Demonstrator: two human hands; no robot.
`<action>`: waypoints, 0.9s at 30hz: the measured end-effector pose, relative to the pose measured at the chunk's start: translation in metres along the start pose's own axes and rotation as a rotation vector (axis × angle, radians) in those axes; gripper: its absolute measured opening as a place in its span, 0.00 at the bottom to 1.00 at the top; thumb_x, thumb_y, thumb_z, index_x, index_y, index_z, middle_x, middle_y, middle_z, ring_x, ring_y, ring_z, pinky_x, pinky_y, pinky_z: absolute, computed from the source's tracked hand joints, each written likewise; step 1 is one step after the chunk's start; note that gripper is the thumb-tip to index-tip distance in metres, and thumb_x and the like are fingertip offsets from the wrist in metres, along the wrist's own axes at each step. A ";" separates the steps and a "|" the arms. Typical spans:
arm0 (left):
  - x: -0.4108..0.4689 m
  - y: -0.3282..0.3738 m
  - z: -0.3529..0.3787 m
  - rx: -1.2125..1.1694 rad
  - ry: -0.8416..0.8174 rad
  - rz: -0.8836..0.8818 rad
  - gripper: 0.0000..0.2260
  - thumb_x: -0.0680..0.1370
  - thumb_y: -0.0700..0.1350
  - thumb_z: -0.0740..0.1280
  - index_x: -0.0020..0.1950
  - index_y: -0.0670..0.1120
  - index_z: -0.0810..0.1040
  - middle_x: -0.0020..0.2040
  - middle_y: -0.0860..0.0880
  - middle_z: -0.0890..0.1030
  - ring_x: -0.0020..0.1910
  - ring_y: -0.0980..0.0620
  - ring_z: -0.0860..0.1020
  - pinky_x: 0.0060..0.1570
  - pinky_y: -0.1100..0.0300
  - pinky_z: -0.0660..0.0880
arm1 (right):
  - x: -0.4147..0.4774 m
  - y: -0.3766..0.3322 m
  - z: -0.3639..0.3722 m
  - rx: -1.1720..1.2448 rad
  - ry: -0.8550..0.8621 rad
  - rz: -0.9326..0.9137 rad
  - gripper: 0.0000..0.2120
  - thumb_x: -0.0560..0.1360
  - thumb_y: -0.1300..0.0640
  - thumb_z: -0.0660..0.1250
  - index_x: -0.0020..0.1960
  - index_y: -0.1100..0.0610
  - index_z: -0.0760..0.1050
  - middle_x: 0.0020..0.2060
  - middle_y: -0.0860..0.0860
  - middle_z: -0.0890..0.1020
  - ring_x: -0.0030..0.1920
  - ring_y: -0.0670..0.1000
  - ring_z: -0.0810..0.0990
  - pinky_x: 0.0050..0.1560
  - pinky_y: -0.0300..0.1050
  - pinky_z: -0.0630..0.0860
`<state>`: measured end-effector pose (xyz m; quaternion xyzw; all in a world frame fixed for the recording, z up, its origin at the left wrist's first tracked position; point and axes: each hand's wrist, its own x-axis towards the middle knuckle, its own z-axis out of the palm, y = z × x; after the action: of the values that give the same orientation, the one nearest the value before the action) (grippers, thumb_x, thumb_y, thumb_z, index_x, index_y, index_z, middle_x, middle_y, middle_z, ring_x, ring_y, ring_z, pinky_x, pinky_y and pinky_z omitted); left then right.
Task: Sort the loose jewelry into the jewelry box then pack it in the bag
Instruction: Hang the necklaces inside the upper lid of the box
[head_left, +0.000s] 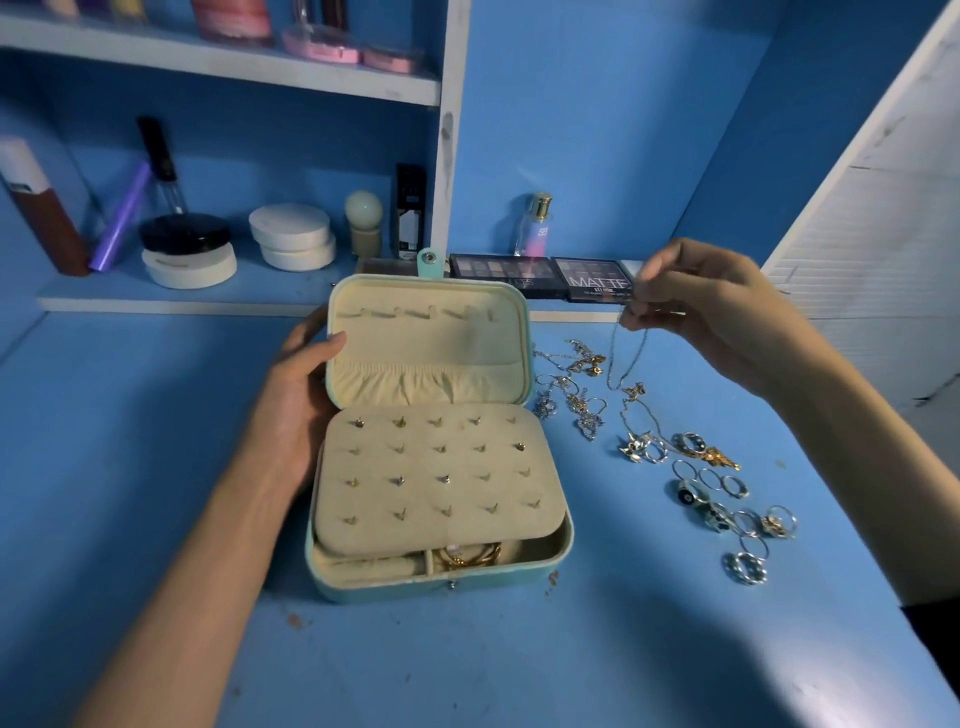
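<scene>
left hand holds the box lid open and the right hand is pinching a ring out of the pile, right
Not quite. The right hand is pinching a necklace, not a ring. In the head view its thin chain hangs from the fingertips above the pile. The rest is right: the left hand holds the lid open.

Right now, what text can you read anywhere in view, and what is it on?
"MATTE": right eyeshadow palette.
"SB", sideways, uncertain: perfume bottle.
Too blurred to read: the logo on the left eyeshadow palette, the black box on the shelf, and the brown bottle label.
</scene>
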<state>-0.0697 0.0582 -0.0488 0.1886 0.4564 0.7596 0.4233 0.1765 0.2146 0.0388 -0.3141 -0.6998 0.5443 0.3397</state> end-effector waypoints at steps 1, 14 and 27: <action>0.000 0.000 0.000 0.004 -0.001 0.002 0.12 0.79 0.38 0.59 0.56 0.52 0.75 0.44 0.51 0.83 0.39 0.56 0.82 0.34 0.65 0.78 | 0.000 -0.003 0.002 0.013 -0.019 -0.002 0.09 0.74 0.72 0.61 0.41 0.60 0.73 0.28 0.53 0.79 0.31 0.52 0.78 0.39 0.41 0.77; 0.001 -0.001 0.001 -0.088 0.007 0.013 0.15 0.76 0.36 0.60 0.59 0.50 0.75 0.41 0.49 0.83 0.40 0.52 0.80 0.36 0.62 0.77 | 0.019 -0.038 0.077 -0.093 -0.333 -0.162 0.13 0.72 0.76 0.63 0.48 0.60 0.76 0.34 0.55 0.79 0.32 0.51 0.73 0.35 0.38 0.72; 0.005 -0.003 -0.002 -0.200 0.008 -0.025 0.14 0.73 0.36 0.62 0.56 0.49 0.78 0.46 0.44 0.81 0.44 0.48 0.79 0.34 0.62 0.76 | 0.059 -0.026 0.165 -0.440 -0.210 -0.327 0.12 0.71 0.71 0.65 0.42 0.55 0.77 0.30 0.51 0.79 0.28 0.46 0.77 0.34 0.39 0.75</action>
<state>-0.0728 0.0621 -0.0534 0.1369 0.3821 0.7969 0.4475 0.0063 0.1666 0.0428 -0.2049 -0.8737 0.3471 0.2723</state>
